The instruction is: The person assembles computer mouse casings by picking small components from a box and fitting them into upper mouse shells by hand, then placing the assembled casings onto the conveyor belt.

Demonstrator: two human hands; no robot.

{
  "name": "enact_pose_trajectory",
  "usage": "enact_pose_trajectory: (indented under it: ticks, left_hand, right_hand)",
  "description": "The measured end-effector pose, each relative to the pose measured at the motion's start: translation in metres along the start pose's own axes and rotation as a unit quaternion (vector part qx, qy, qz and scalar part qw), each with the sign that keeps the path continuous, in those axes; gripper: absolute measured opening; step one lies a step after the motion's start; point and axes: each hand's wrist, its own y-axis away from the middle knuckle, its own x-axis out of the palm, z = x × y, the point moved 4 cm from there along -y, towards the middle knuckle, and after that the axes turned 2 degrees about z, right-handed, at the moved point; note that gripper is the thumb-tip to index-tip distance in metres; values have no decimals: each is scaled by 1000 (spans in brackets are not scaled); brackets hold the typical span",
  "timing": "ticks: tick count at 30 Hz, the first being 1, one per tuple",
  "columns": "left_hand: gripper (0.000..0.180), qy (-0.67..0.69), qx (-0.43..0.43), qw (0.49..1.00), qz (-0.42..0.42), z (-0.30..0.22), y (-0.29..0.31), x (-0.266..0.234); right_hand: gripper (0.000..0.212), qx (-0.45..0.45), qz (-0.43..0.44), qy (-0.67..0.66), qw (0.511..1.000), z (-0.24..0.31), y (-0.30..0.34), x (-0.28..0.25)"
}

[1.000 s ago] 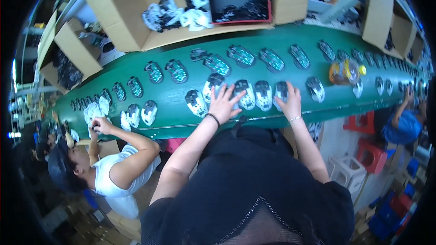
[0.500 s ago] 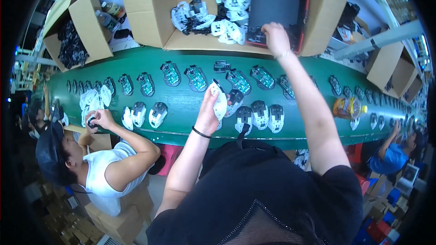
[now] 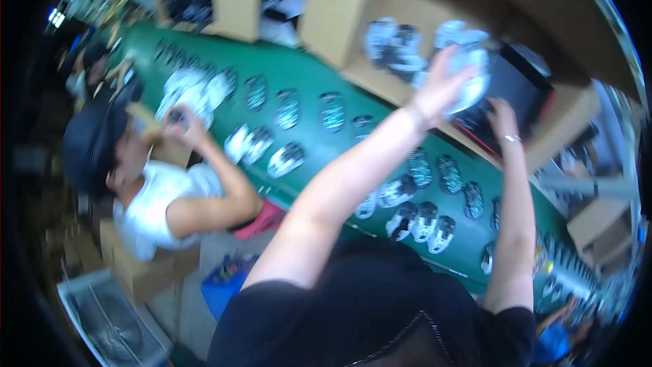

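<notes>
My left hand [image 3: 440,88] is closed round a white computer-mouse shell [image 3: 473,81], raised over the cardboard box [image 3: 370,88]. Motion blur smears the shell's edges. Behind it, more white mouse shells [image 3: 394,44] lie piled in that box. My right hand [image 3: 502,119] reaches to the near side of a black box [image 3: 513,81] with red edges, which sits inside the cardboard one. Its fingers are blurred and partly hidden, so what they touch does not show. Mouse bases with green circuit boards [image 3: 333,111] and white-and-black mice [image 3: 424,222] lie on the green belt [image 3: 292,61].
At left, a co-worker in a white top [image 3: 146,190] holds a small dark part beside a heap of white bags [image 3: 190,95]. A bottle with a yellow cap [image 3: 547,267] stands on the belt at right. A blue container [image 3: 223,292] is on the floor.
My view has swung to the right and tilted. My left hand has moved from over the belt up to the cardboard box with the shell. My right hand stays at the black box.
</notes>
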Motion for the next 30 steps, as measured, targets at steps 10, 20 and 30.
enact_pose_trajectory:
  ticks: [10,20,30]
  left_hand:
    - [42,190,-169,966,-46,106,109,-60]
    - [53,321,-169,932,-20,86,161,-83]
    - [64,389,-142,897,153,83,77,13]
  right_hand:
    - [44,85,-52,-134,986,-48,24,-11]
    - [27,160,-87,-505,844,12,23,-17]
    - [28,29,-145,-396,906,109,95,-67]
